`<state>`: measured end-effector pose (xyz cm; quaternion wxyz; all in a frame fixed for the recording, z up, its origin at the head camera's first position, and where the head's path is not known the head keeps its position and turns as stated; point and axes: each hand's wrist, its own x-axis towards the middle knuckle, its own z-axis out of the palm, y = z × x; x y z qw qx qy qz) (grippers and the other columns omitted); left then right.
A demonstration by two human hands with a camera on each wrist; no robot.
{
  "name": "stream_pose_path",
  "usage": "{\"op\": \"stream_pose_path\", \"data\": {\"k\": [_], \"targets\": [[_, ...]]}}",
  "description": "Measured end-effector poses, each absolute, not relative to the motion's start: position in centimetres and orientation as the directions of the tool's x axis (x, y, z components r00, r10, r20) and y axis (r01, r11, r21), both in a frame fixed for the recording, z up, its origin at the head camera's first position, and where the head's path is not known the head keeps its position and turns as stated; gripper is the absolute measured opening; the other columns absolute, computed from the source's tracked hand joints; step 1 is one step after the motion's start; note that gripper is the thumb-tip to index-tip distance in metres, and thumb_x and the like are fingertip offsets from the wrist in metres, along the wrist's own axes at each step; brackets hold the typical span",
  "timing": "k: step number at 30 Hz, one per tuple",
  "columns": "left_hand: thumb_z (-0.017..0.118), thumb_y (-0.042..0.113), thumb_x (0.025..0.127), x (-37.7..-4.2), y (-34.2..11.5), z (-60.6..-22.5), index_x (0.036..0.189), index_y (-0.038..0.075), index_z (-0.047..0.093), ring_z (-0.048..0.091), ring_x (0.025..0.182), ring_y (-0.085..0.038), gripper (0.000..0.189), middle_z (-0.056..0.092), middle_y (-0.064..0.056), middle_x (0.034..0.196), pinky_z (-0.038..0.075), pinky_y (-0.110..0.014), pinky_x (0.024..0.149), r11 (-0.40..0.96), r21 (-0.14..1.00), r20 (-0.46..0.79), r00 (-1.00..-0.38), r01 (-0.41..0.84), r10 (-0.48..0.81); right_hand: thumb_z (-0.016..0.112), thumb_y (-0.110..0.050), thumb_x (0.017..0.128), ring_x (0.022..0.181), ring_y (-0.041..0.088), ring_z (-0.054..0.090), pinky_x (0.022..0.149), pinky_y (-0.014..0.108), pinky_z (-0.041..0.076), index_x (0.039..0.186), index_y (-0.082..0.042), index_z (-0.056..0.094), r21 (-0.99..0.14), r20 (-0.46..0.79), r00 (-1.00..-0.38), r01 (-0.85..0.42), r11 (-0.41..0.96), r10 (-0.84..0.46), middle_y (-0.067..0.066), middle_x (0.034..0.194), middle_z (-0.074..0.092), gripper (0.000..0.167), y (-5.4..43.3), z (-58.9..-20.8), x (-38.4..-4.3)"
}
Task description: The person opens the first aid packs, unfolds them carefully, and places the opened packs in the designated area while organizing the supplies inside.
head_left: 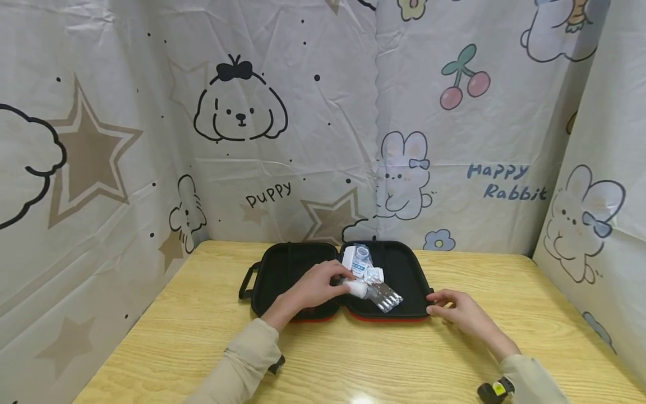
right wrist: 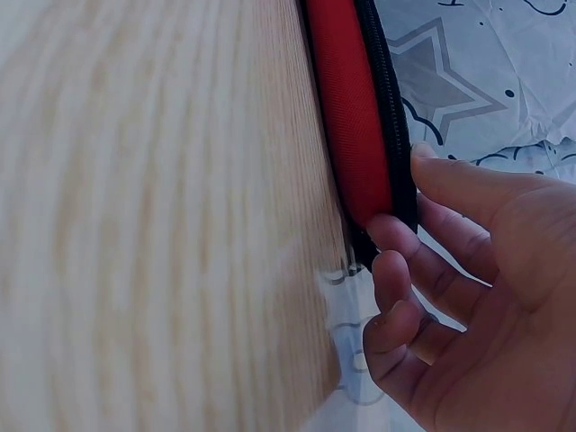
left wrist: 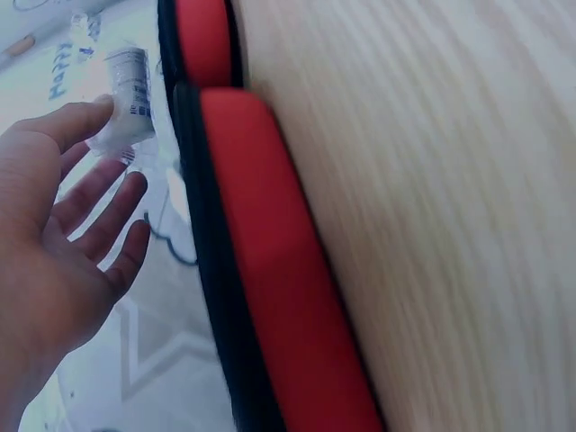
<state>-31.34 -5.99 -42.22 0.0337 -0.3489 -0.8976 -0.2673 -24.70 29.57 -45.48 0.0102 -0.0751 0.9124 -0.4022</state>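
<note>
A black zippered case (head_left: 410,275) with a red outer shell lies unfolded on the table, both halves facing up. Over the middle of it, my left hand (head_left: 314,284) pinches a white bandage roll (head_left: 357,289) in clear wrapping between thumb and forefinger. The other fingers spread loosely apart in the left wrist view, where printing shows on the wrapped roll (left wrist: 132,94). At the case's right front corner, my right hand (head_left: 465,315) grips the rim, thumb on the zipper edge and fingers against the red side (right wrist: 355,117).
In the right half of the case lie a clear bag of white supplies (head_left: 360,261), a small white packet (head_left: 374,274) and a silver-striped packet (head_left: 386,297). A carry handle (head_left: 246,280) sticks out at the left. Printed cloth (head_left: 323,112) surrounds the wooden table (head_left: 333,359).
</note>
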Motion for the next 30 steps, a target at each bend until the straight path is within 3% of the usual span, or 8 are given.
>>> {"op": "stream_pose_path", "data": {"k": [5,12,30], "targets": [[0.071,0.027,0.092,-31.7,-8.1,-41.8,0.111,0.018,0.072,0.061,0.096,-0.02,0.021,0.065,0.003,0.107,0.049,-0.032,0.087,0.603,0.493,0.299,-0.773,0.627,0.56,0.073,-0.025,0.09,0.069,0.014,0.058,0.058,0.025,0.048,0.123,0.0,0.065,-0.739,0.041,-0.988,-0.128,0.662,-0.146,0.008,0.093,0.067,0.042,29.7,-45.5,-24.8],[0.073,0.029,0.09,-32.0,-10.9,-41.7,0.109,0.019,0.072,0.062,0.095,-0.016,0.021,0.065,0.005,0.106,0.052,-0.038,0.09,0.625,0.513,0.32,-0.806,0.589,0.497,0.073,-0.024,0.09,0.068,0.013,0.058,0.059,0.025,0.049,0.121,0.002,0.065,-0.745,0.056,-0.985,-0.149,0.651,-0.161,0.008,0.093,0.067,0.041,30.1,-45.5,-24.8],[0.073,0.031,0.09,-31.6,-18.3,-42.6,0.109,0.02,0.072,0.059,0.087,-0.012,0.021,0.064,0.006,0.097,0.049,-0.033,0.081,0.701,0.472,0.36,-0.843,0.535,0.401,0.073,-0.023,0.09,0.069,0.014,0.058,0.059,0.025,0.049,0.12,0.002,0.066,-0.751,0.056,-0.984,-0.153,0.642,-0.169,0.009,0.093,0.067,0.04,29.7,-45.6,-24.8]]}}
